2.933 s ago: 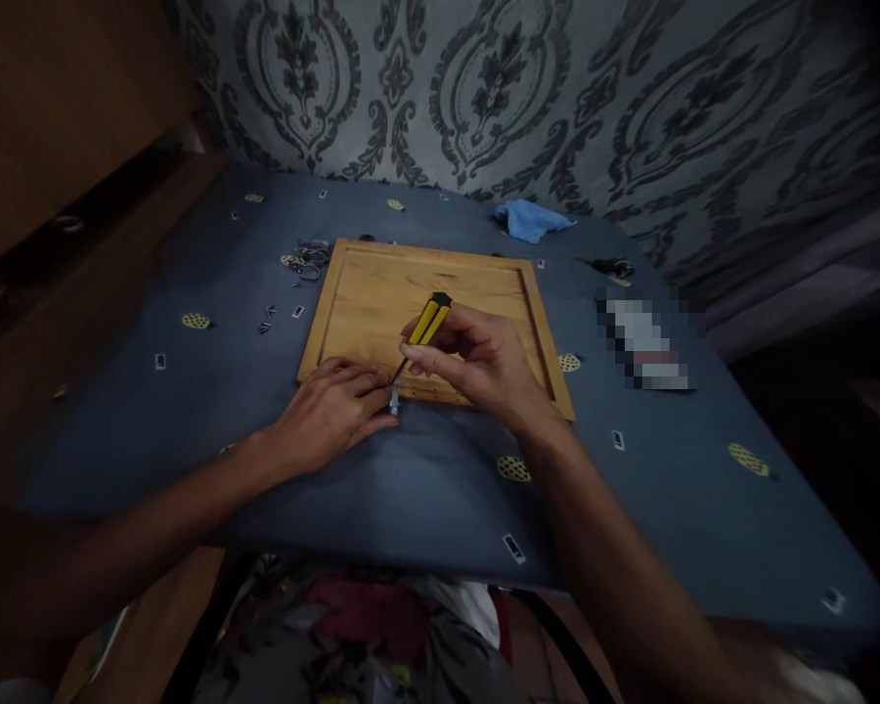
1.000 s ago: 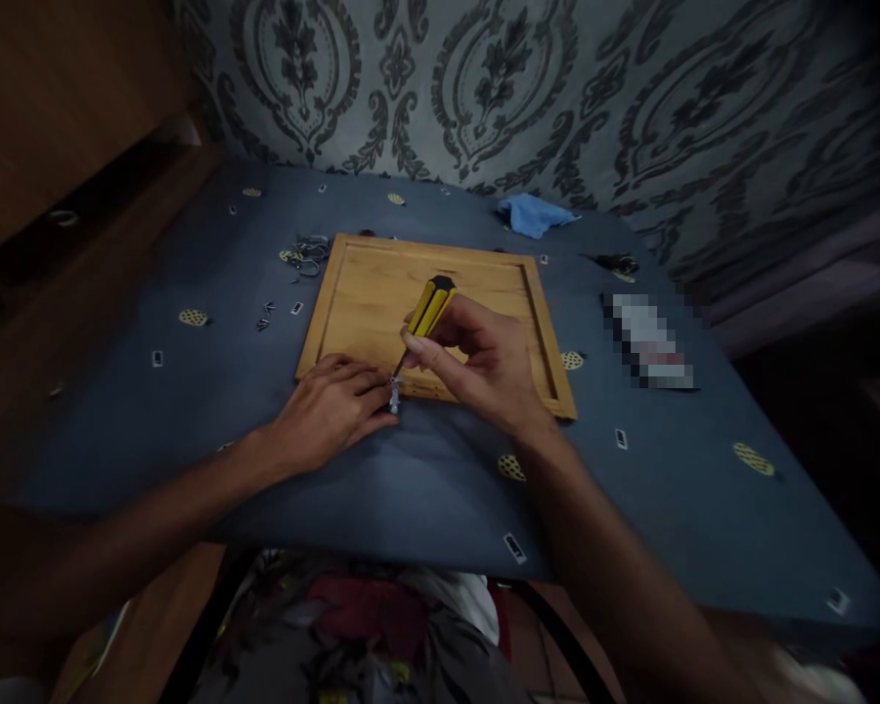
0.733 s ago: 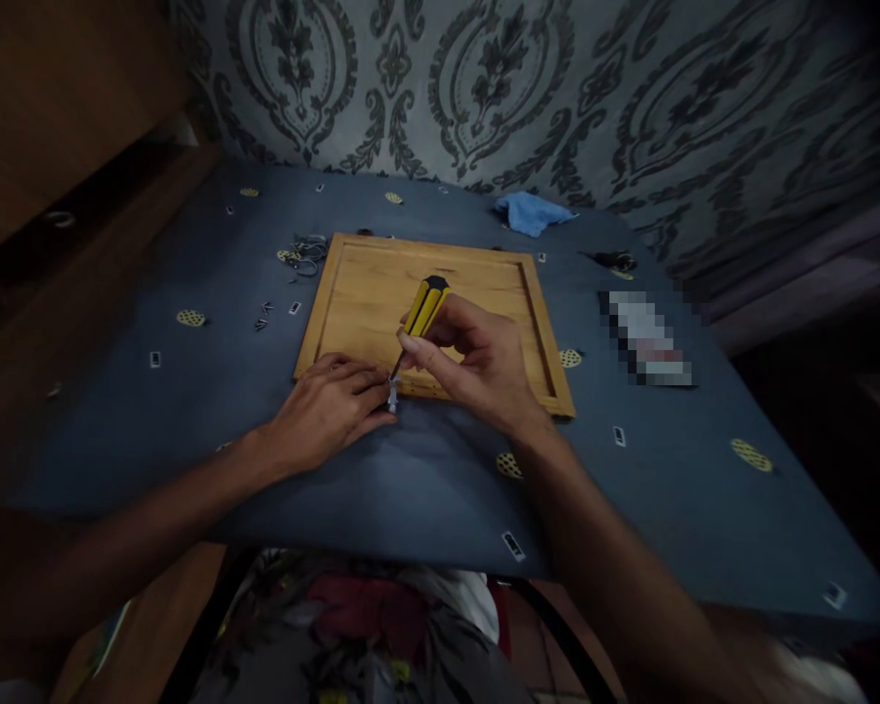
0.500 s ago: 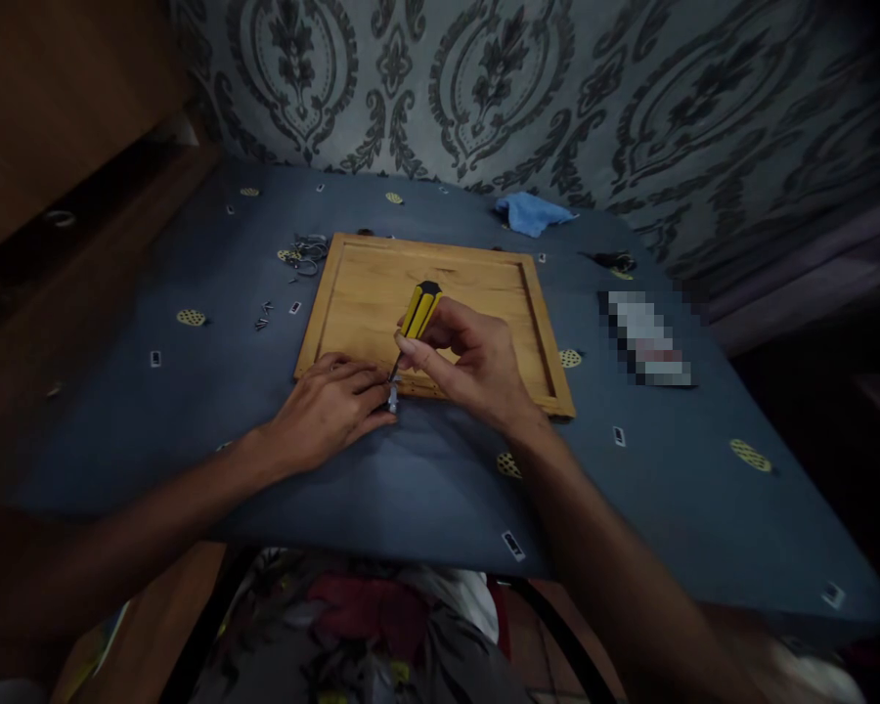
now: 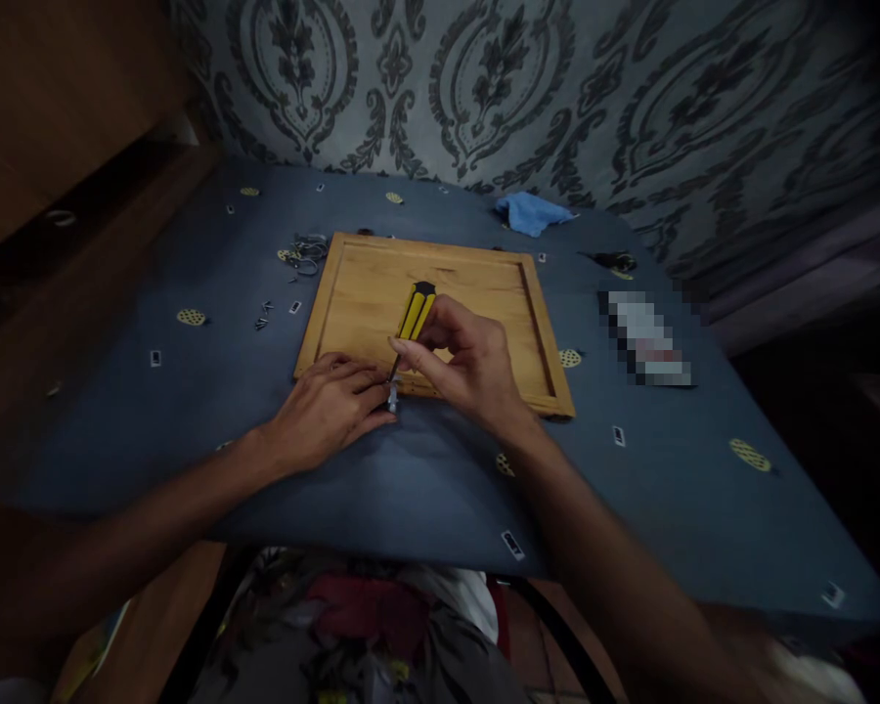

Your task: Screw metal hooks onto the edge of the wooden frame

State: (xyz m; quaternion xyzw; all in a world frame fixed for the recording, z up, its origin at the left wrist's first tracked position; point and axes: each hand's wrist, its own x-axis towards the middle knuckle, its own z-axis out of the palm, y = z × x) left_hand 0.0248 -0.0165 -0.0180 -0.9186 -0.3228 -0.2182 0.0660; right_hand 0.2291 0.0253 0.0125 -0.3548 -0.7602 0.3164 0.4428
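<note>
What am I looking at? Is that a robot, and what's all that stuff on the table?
No robot here! These are a person's own two hands. The camera sits on their head, looking forward and down, so you see almost what they would see.

The right hand holds a yellow and black screwdriver, pointing down. The left hand lies at the near edge of a wooden board, close beside a little gray piece.

On the blue table, left of the board, are small metal bits that look like screws. A blue cloth lies near the wall. The blocky patch on the right is hidden, so I can't tell what it is.
</note>
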